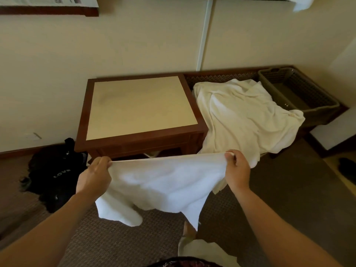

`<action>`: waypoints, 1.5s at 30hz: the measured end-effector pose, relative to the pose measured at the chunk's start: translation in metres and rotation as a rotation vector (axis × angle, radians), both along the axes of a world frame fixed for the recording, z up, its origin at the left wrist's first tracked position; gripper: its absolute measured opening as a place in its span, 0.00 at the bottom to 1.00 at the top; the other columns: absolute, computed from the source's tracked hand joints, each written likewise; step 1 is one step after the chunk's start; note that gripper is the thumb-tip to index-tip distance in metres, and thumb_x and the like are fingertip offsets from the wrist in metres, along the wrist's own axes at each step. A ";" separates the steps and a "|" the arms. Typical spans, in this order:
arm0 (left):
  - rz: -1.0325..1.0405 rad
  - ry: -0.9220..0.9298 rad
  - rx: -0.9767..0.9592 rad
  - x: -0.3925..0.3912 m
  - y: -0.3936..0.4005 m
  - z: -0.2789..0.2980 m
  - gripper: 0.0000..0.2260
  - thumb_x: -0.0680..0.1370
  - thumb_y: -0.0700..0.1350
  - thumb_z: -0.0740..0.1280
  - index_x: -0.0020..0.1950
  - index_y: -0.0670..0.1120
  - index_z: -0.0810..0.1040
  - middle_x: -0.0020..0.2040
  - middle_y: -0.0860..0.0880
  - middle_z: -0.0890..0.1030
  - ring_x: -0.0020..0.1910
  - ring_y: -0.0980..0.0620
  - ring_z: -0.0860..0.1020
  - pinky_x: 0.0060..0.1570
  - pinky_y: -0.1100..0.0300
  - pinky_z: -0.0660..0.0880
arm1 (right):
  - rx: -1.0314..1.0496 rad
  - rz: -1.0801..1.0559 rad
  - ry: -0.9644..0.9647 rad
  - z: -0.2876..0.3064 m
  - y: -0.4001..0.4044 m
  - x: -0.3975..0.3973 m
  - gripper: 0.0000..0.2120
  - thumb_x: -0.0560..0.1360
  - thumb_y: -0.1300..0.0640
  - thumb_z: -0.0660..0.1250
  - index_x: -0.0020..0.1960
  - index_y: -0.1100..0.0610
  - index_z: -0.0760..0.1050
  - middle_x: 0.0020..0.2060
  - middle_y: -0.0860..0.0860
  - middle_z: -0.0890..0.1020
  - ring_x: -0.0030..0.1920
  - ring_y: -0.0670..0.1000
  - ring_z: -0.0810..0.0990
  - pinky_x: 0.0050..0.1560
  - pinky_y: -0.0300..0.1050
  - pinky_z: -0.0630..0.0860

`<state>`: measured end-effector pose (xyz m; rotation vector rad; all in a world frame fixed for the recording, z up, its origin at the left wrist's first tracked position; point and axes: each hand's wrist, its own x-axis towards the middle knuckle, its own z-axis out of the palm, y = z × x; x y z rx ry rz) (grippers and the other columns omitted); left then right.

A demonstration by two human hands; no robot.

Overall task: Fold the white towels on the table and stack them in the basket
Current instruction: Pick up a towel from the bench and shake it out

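Pinching one top corner, the left hand (95,173) and the right hand (236,170) stretch a white towel (163,182) before the table's (142,106) front edge; soft, light, limp, best held at corners.

Pile of towels (244,116) hides the bench top & basket's (300,93) near corner; framed print (48,5) cut off at top.

The table (141,106) stands at twelve o'clock against the wall. A heap of towels (244,116) lies at two o'clock beside it, the basket (300,93) just beyond. A bag (54,174) sits on the floor at nine o'clock.
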<state>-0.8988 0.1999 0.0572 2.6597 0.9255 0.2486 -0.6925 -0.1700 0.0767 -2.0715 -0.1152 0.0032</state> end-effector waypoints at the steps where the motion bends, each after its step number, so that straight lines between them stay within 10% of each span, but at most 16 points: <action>1: 0.007 0.008 -0.005 0.003 -0.002 -0.003 0.08 0.85 0.43 0.57 0.53 0.47 0.76 0.49 0.48 0.77 0.43 0.40 0.78 0.40 0.45 0.76 | 0.012 -0.005 0.005 0.000 0.003 0.005 0.06 0.84 0.56 0.62 0.52 0.50 0.77 0.44 0.41 0.80 0.47 0.39 0.77 0.46 0.32 0.69; 10: 0.054 -0.011 0.039 0.071 0.016 0.007 0.07 0.84 0.43 0.60 0.54 0.47 0.79 0.52 0.48 0.80 0.46 0.39 0.80 0.43 0.47 0.76 | 0.070 -0.043 0.010 -0.009 0.044 0.088 0.08 0.85 0.58 0.59 0.53 0.54 0.77 0.44 0.40 0.79 0.45 0.35 0.77 0.43 0.23 0.68; 27: -0.131 -0.023 0.436 0.242 0.137 0.083 0.03 0.81 0.39 0.66 0.49 0.42 0.78 0.43 0.43 0.78 0.29 0.37 0.77 0.30 0.45 0.77 | 0.013 -0.015 -0.157 -0.001 0.170 0.291 0.10 0.85 0.62 0.56 0.55 0.63 0.76 0.46 0.51 0.77 0.47 0.53 0.75 0.48 0.42 0.67; 37: -0.172 0.106 0.397 0.361 0.267 0.100 0.12 0.83 0.45 0.58 0.55 0.46 0.80 0.58 0.44 0.81 0.43 0.34 0.81 0.44 0.44 0.78 | -0.047 0.013 -0.280 0.010 0.290 0.413 0.11 0.85 0.62 0.57 0.52 0.65 0.76 0.44 0.56 0.79 0.44 0.53 0.74 0.42 0.40 0.63; 45: -0.347 0.079 0.423 0.434 0.322 0.048 0.09 0.76 0.45 0.62 0.47 0.44 0.82 0.45 0.42 0.81 0.29 0.36 0.80 0.29 0.43 0.79 | -0.143 -0.049 -0.254 -0.016 0.324 0.466 0.10 0.84 0.65 0.58 0.50 0.67 0.76 0.46 0.61 0.82 0.44 0.54 0.75 0.42 0.38 0.61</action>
